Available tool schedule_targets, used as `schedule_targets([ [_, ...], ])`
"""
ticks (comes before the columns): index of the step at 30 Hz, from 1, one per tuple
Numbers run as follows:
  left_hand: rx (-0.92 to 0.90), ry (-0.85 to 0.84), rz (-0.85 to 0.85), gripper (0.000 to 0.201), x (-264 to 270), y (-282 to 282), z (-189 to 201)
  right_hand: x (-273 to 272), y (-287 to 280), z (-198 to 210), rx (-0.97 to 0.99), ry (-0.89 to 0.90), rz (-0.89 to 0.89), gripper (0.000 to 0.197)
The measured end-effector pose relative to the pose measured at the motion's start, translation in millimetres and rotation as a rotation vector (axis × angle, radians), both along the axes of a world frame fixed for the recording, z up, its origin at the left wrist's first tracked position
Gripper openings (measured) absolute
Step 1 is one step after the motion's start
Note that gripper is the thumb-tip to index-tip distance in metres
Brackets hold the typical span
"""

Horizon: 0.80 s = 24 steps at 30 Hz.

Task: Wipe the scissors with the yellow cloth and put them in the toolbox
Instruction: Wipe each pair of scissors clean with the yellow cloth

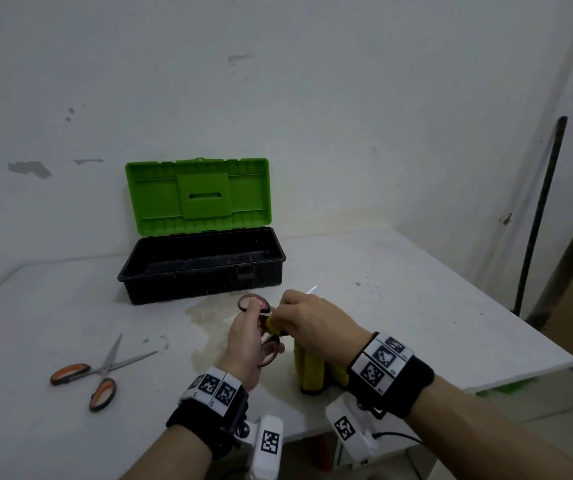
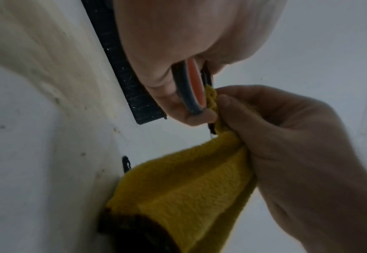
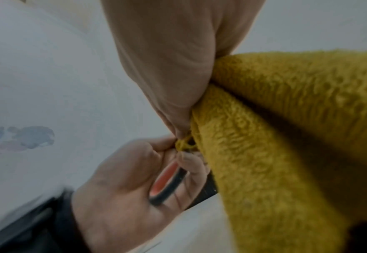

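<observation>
Gripping scissors (image 1: 259,308) in my left hand (image 1: 243,344), right hand (image 1: 307,315) pinching the yellow cloth (image 1: 309,370); spare scissors (image 1: 100,370) lie left, open toolbox (image 1: 202,268) behind.

Fuzzy, nubbly yellow cloth (image 3: 286,137); matt green-and-black plastic toolbox (image 1: 202,265); spare scissors (image 1: 94,370) with shiny metal blades and smooth orange-black plastic handles; stained, matt white tabletop (image 1: 382,289).

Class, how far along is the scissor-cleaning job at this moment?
Done: toolbox open, nothing visible inside. In hand: left hand holds scissors; right hand pinches yellow cloth at them. Left: boxing them; second scissors lie on the table.
</observation>
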<state>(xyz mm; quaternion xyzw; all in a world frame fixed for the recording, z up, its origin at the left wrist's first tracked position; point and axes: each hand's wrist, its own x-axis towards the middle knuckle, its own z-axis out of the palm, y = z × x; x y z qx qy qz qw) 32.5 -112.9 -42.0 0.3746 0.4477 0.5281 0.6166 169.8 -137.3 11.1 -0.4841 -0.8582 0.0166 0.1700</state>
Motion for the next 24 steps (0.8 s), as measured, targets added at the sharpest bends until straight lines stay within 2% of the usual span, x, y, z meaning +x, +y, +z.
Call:
schedule_targets([
  [6, -0.006, 0.013, 0.027, 0.037, -2, 1, -1, 16, 8, 2, 0.03, 0.075, -0.22, 0.022],
  [11, 0.025, -0.001, -0.004, 0.038, 3, 1, 1, -2, -3, -11, 0.014, 0.039, -0.095, 0.019],
  [18, -0.009, -0.043, 0.083, 0.037, -6, 4, 1, 22, 1, -8, 0.06, 0.147, -0.28, 0.017],
  [20, -0.005, -0.052, 0.075, 0.039, -4, 5, 0, 14, -3, -10, 0.105, 0.168, -0.222, 0.015],
  [24, 0.015, -0.075, 0.03, 0.047, 4, 7, -2, -4, -6, -23, 0.099, 0.097, -0.116, 0.017],
])
